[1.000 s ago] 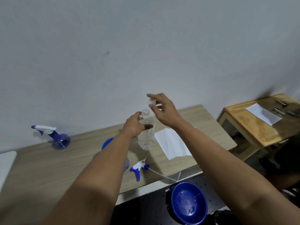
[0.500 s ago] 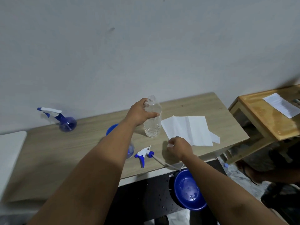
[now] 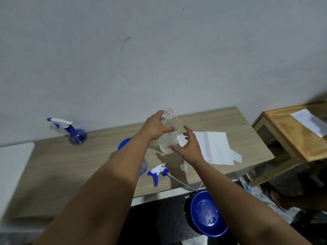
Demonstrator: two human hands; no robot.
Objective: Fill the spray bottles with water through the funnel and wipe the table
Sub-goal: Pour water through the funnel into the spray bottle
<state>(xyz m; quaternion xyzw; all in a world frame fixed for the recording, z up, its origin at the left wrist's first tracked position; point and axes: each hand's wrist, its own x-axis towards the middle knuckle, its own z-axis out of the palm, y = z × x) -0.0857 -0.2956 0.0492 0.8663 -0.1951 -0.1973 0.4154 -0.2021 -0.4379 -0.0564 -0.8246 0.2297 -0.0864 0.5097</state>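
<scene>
My left hand (image 3: 155, 128) grips the unlabelled clear water bottle (image 3: 169, 134) upright on the bench (image 3: 70, 165), my right hand (image 3: 190, 147) beside it, fingers spread wide, holding nothing.

A small orange-brown wooden side table (image 3: 292, 138) stands to the right of the bench (image 3: 70, 165), with a printed sheet of paper (image 3: 308, 122) lying on its top. Behind both rises a plain pale grey wall (image 3: 159, 59) bearing a few dark marks
</scene>
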